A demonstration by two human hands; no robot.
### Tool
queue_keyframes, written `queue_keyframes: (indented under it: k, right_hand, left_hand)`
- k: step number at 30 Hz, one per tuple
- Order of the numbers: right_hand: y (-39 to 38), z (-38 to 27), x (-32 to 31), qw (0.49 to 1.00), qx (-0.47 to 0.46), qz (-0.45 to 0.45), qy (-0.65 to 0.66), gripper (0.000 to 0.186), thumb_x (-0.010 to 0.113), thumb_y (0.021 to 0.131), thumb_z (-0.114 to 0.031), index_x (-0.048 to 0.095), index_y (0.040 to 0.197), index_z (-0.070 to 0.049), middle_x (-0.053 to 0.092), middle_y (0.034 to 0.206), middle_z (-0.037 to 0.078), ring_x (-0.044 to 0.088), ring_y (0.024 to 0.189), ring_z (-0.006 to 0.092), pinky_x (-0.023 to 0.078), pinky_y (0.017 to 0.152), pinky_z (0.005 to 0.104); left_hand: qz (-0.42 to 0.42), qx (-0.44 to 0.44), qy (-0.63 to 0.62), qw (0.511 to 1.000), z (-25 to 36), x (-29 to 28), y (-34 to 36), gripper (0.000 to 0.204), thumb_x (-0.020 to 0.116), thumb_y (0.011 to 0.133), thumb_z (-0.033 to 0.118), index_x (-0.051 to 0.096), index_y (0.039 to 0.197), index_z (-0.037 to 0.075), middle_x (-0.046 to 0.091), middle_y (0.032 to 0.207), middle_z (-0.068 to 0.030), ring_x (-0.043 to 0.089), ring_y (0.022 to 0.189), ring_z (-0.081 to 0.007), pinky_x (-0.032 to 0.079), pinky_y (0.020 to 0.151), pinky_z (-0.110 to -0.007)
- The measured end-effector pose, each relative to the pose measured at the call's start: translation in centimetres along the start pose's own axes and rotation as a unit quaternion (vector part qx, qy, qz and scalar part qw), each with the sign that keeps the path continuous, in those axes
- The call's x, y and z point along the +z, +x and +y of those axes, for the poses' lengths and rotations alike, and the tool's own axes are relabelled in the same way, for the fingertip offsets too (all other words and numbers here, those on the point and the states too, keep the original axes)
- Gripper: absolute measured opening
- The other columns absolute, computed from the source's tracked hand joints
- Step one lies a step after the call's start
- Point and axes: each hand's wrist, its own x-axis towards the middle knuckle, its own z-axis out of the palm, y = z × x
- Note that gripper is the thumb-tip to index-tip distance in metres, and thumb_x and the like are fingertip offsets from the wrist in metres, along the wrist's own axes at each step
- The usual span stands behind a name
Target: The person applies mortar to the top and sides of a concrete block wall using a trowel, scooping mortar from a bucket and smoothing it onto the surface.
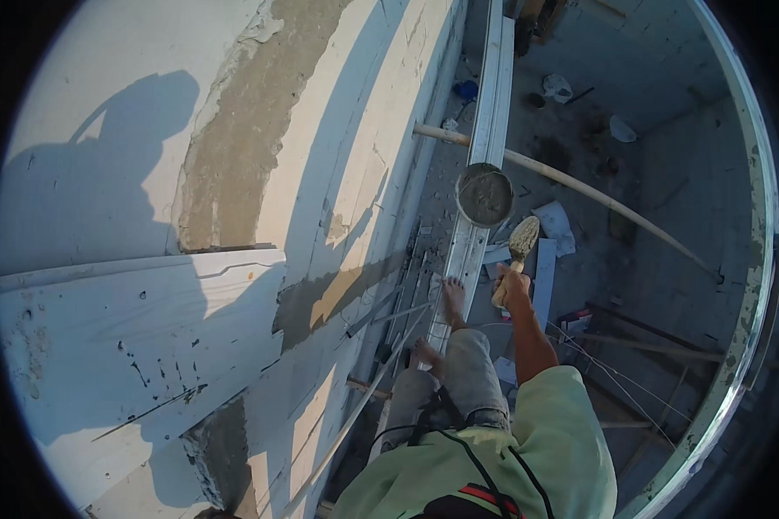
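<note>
My right hand (512, 287) is closed round the handle of a trowel (523, 240), held out in front of my body. Wet grey mortar covers most of its blade, which points away from me. Just beyond the trowel, a round bucket (485, 195) of grey mortar stands on a narrow metal plank (469, 251). My bare feet are close to the near side of the bucket, one of them on the plank. My left hand is out of view.
At left rises a pale wall with a rough mortar band (234, 147) and a white board (138, 337) against it. A wooden pole (571, 180) crosses under the plank. Far below, rubble and bags (556, 227) litter the floor. A metal-edged rim (757, 199) curves at right.
</note>
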Motion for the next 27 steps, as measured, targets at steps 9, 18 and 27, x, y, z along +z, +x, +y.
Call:
queue_keyframes:
  k: [9, 18, 27]
  right_hand:
    - [20.5, -5.5, 8.3, 0.984, -0.037, -0.023, 0.171, 0.039, 0.076, 0.084, -0.029, 0.053, 0.108, -0.008, 0.062, 0.088, 0.005, 0.060, 0.076, 0.0228, 0.049, 0.068, 0.0422]
    - [32.0, -4.9, 16.9, 0.977, -0.110, -0.048, 0.178, 0.058, 0.080, 0.080, -0.032, 0.049, 0.123, -0.007, 0.055, 0.114, 0.008, 0.053, 0.102, 0.0236, 0.045, 0.080, 0.0460]
    - [31.4, -4.3, 17.7, 0.966, -0.119, -0.028, 0.227, 0.036, 0.080, 0.079, -0.026, 0.055, 0.096, -0.005, 0.058, 0.080, 0.008, 0.062, 0.075, 0.0232, 0.051, 0.071, 0.0380]
  left_hand:
    - [-0.103, 0.021, -0.043, 0.993, 10.7, 5.3, -1.4, 0.071, 0.055, 0.092, 0.053, 0.032, 0.146, 0.013, 0.012, 0.155, -0.0274, 0.008, 0.143, -0.0480, 0.007, 0.109, -0.067]
    - [-0.161, 0.029, -0.052, 0.985, 15.1, 8.5, -2.9, 0.071, 0.054, 0.092, 0.054, 0.031, 0.146, 0.013, 0.012, 0.155, -0.0274, 0.008, 0.143, -0.0482, 0.008, 0.109, -0.067]
    - [-0.182, 0.026, -0.056, 0.981, 15.1, 8.9, -3.1, 0.072, 0.053, 0.092, 0.054, 0.030, 0.146, 0.013, 0.012, 0.155, -0.0274, 0.008, 0.143, -0.0483, 0.008, 0.109, -0.067]
